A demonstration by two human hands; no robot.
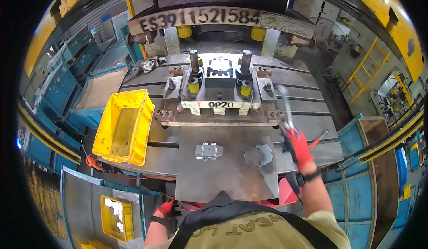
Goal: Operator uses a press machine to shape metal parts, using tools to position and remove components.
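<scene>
While the red-gloved right hand [298, 147] clasps a long silvery tool [288, 109], likely positioning it, clearing the grey steel die [220, 92] probably matters next; the grip of the red-gloved left hand [165, 209] is unclear.

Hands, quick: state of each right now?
Left hand: beside the metal plate; grip cannot be told.
Right hand: closed around a long grey tool, which is blurred.
</scene>
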